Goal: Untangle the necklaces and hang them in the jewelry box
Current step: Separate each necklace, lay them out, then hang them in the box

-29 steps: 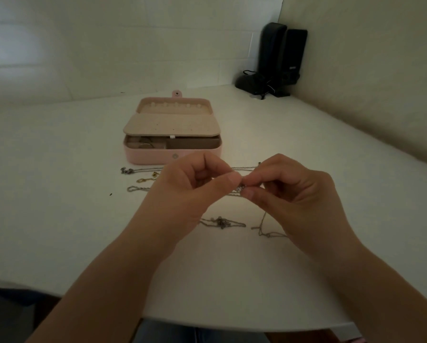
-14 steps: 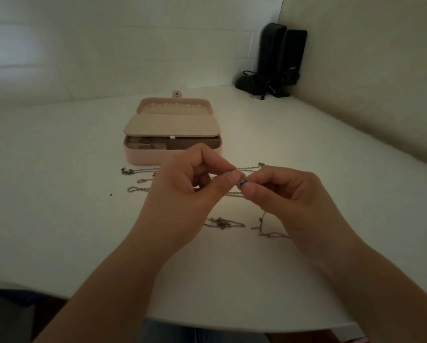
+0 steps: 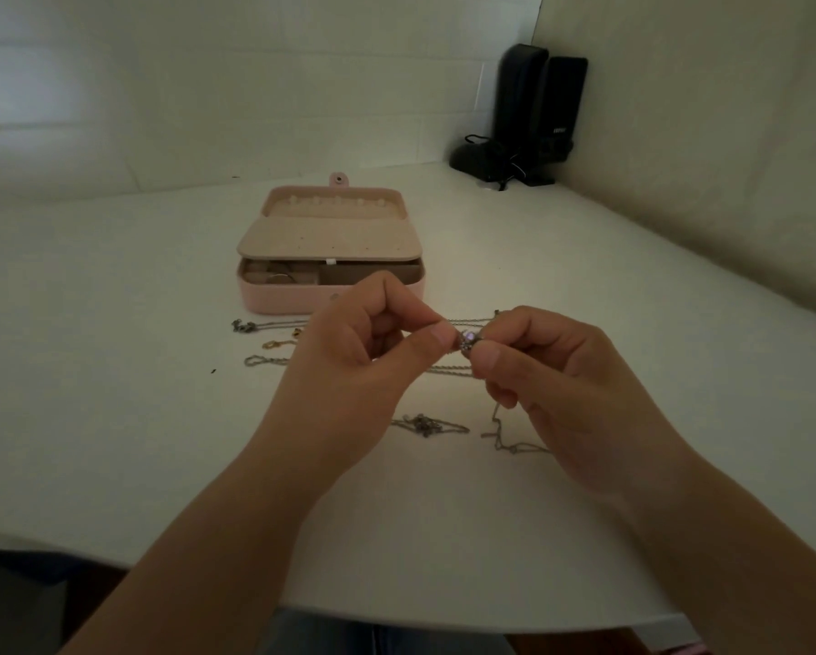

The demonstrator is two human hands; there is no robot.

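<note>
Necklaces: thin silver and gold chain necklaces (image 3: 274, 359) are spread on the white tabletop (image 3: 113, 394), between the hands and the box.
Held piece: a small round silver bead with a purple shine (image 3: 467, 341) is held up above the tabletop, right between the two hands.
Left hand: the left hand (image 3: 349, 366) is curled, and its fingers (image 3: 437, 337) are pinched on the left side of the bead.
Right hand: the right hand (image 3: 562, 385) is curled, and the bead's right side is pinched by it.
Long axis: the chain is seen to run left to right, across the body.
Box: the open pink jewelry box (image 3: 330, 257) lies straight ahead, past the hands; the left hand looks a little nearer to it.
Change: the hands have been pulled a little apart, and the bead is now seen more clearly than a second ago.
</note>
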